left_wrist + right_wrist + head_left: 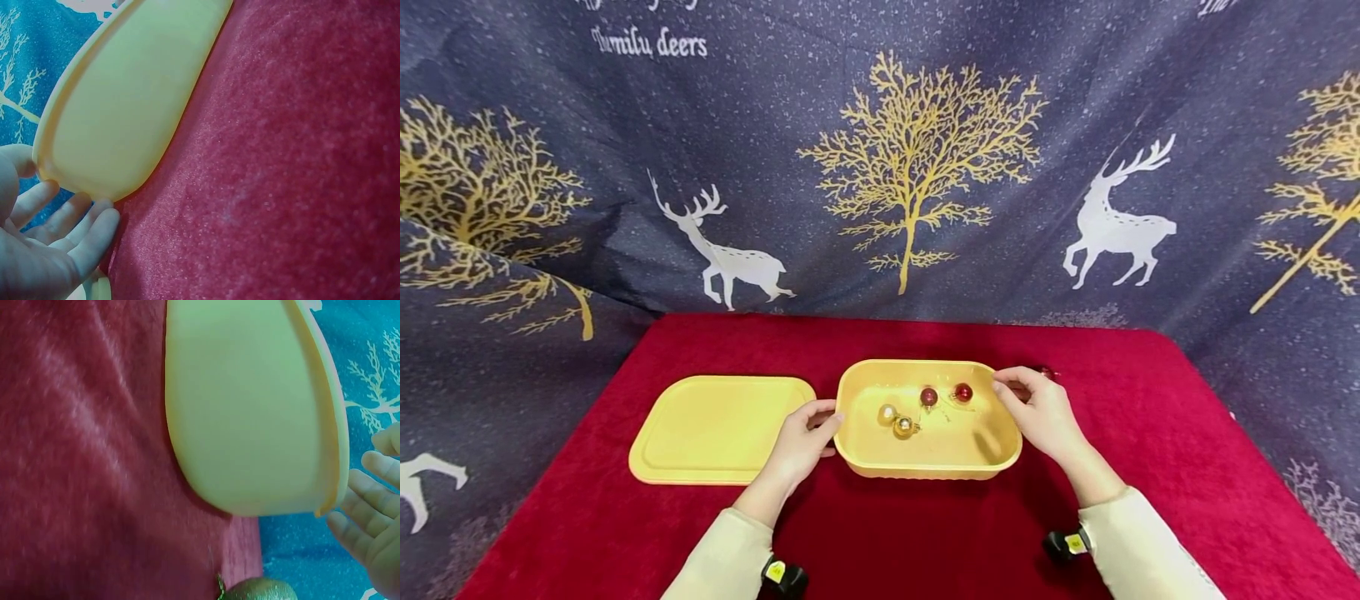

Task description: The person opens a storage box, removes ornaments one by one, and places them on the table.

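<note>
A yellow plastic box stands upright on the red cloth. Inside it lie two small gold Christmas baubles and two red ones. My left hand pinches the box's left end, thumb over the rim and fingers against the outer wall. At the far right corner is my right hand, its spread fingers right by the rim. Partly hidden behind that hand, another red bauble rests on the cloth.
A flat yellow lid lies left of the box, close to my left hand. Red velvety cloth covers the table. Behind it hangs a dark blue backdrop printed with deer and gold trees.
</note>
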`<state>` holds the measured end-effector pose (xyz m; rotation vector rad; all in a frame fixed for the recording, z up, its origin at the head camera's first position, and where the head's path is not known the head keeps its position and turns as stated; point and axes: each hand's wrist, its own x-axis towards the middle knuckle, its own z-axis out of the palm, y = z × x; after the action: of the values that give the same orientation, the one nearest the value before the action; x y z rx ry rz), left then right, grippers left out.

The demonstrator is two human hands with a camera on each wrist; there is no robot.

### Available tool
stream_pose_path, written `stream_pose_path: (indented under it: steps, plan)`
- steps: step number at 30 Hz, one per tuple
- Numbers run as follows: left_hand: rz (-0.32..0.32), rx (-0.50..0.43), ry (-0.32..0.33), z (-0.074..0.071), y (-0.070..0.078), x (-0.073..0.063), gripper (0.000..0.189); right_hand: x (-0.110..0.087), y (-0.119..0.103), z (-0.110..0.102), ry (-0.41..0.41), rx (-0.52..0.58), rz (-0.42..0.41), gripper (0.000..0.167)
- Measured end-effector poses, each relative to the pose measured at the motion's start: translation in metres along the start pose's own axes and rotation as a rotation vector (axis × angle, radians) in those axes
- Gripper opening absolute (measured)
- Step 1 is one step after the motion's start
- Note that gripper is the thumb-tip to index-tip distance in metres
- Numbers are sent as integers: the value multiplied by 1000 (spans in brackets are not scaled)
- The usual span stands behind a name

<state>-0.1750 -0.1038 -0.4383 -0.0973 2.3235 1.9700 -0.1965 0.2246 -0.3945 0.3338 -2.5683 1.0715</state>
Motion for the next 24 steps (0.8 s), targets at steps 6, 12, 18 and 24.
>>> stream_pose_path:
  steps: [6, 12, 18, 24]
  plan:
    - [-4, 0, -2, 0, 2, -1, 37, 3, -7, 8, -20, 15, -22, 16]
    - [-2, 2, -2, 0, 3, -2, 36, 5, -12, 15, -67, 51, -12, 18]
    - [-1, 5, -4, 0, 2, -1, 37, 7, -16, 23, -115, 77, -4, 20]
    - [2, 4, -4, 0, 0, 0, 36, 10, -18, 30, -126, 47, -60, 20]
